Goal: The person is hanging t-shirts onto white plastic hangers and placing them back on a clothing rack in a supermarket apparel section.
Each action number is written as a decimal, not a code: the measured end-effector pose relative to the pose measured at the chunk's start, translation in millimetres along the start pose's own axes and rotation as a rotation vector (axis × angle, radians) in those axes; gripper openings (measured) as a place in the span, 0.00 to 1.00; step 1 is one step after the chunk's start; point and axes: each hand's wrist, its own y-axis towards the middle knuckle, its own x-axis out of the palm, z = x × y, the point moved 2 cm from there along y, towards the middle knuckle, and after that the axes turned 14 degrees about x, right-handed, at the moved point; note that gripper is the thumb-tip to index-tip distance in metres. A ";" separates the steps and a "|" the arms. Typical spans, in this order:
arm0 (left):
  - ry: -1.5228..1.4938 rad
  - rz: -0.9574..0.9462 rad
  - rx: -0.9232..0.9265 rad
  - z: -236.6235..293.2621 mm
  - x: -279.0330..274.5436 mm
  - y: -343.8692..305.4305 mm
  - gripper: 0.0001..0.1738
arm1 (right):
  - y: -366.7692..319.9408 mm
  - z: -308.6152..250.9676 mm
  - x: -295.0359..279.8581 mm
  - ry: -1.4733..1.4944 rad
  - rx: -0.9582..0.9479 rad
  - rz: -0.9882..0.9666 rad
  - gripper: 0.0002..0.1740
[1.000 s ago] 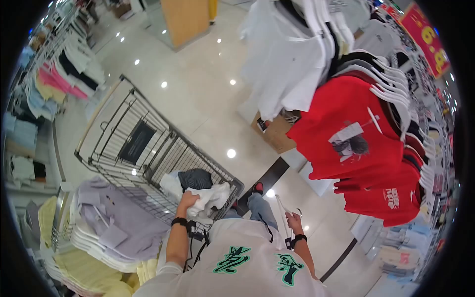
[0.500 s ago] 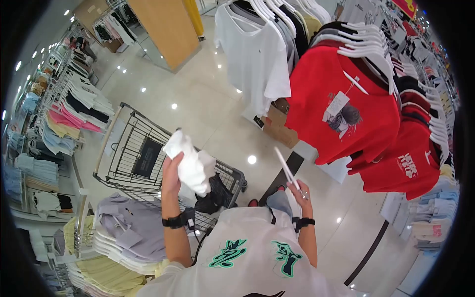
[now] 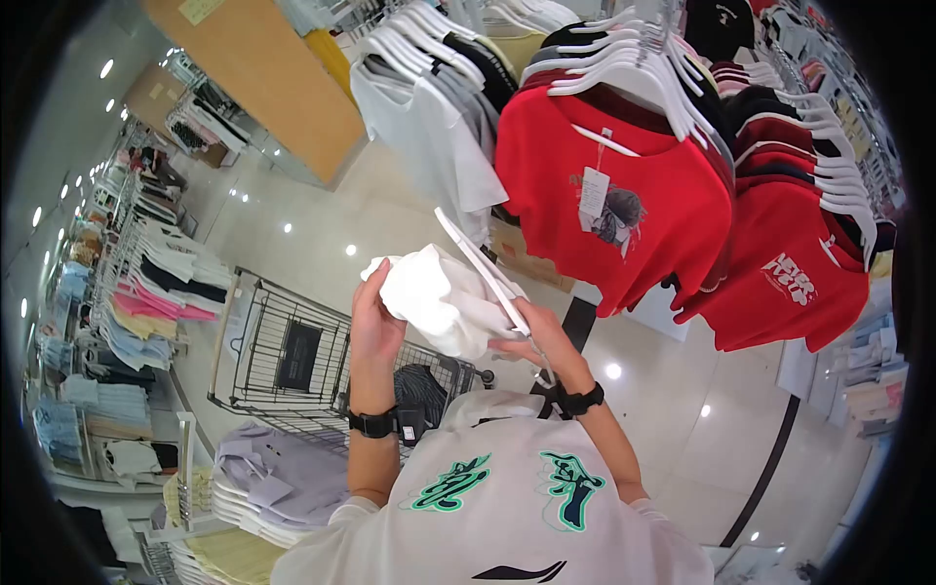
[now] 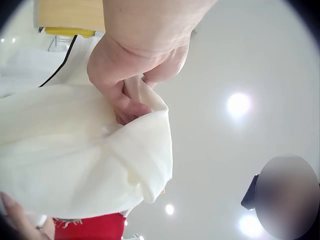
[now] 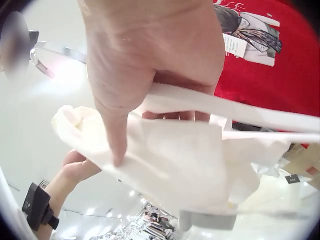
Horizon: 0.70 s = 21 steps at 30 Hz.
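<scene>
A white garment [image 3: 429, 300] is held up over the shopping cart, bunched in folds. My left hand [image 3: 375, 327] grips it at its left end; in the left wrist view the fingers of that hand [image 4: 132, 70] tuck into a fold of the cloth [image 4: 85, 155]. A white clothes hanger [image 3: 476, 258] slants up from my right hand [image 3: 548, 341], its metal hook towards me. In the right wrist view the hanger [image 5: 260, 114] runs through that hand [image 5: 155, 60], whose thumb lies along the garment [image 5: 175, 162].
The shopping cart [image 3: 261, 343] stands at left with a dark garment [image 3: 419, 392] inside. Red shirts [image 3: 624, 195] and a pale grey shirt [image 3: 424, 136] hang on racks ahead and right. Lilac shirts [image 3: 283, 478] hang close at lower left. A wooden panel [image 3: 263, 83] stands behind.
My left hand has lifted the white garment out of the cart and brought it right. My right hand has moved up and left with the hanger, meeting the garment.
</scene>
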 end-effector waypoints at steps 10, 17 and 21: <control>0.170 0.189 0.116 -18.9 6.8 7.7 0.14 | -10.5 60.9 -76.5 0.078 0.297 0.191 0.15; 0.182 0.383 0.131 -11.3 -19.8 2.5 0.11 | -16.6 54.0 -114.9 0.210 0.361 0.141 0.15; 0.150 0.372 0.147 -4.2 -22.2 4.1 0.11 | -9.4 38.6 -117.3 0.314 0.346 0.105 0.16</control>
